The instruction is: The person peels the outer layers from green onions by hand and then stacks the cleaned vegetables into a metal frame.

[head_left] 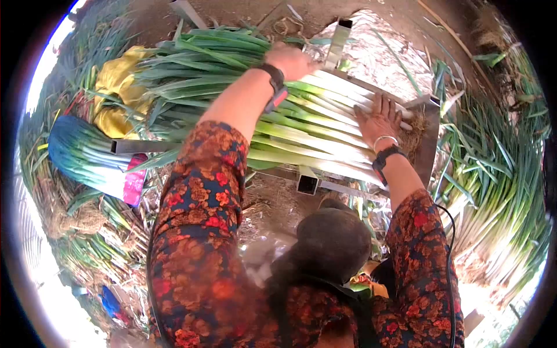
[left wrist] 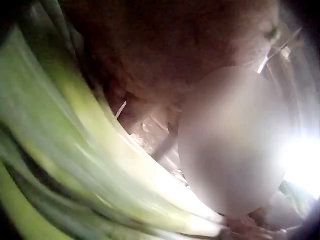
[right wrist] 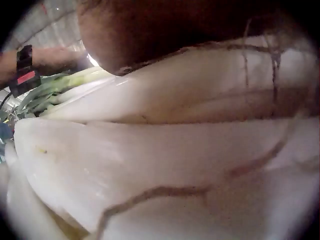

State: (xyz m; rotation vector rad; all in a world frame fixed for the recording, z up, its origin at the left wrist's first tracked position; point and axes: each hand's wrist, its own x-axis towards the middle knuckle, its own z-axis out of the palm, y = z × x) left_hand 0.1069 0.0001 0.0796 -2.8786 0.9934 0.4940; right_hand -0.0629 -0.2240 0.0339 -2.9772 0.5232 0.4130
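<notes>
Leeks [head_left: 316, 139] laid side by side on a metal frame [head_left: 335, 52], roots [head_left: 413, 139] toward the end plate [head_left: 428, 153], probably to keep butts even.
Right hand [head_left: 380, 119] palm-down on white shanks just short of the roots, fingers straight, grip unclamped, seemingly steadying the layer beneath. Left hand [head_left: 289, 61] at the pile's far edge, where green pales; blurred, cannot tell whether its grip is clamped.

Dark red-flowered sleeves [head_left: 200, 194], black wrist straps [head_left: 272, 75], pale bracelet [head_left: 384, 138], black cable [head_left: 451, 255]
</notes>
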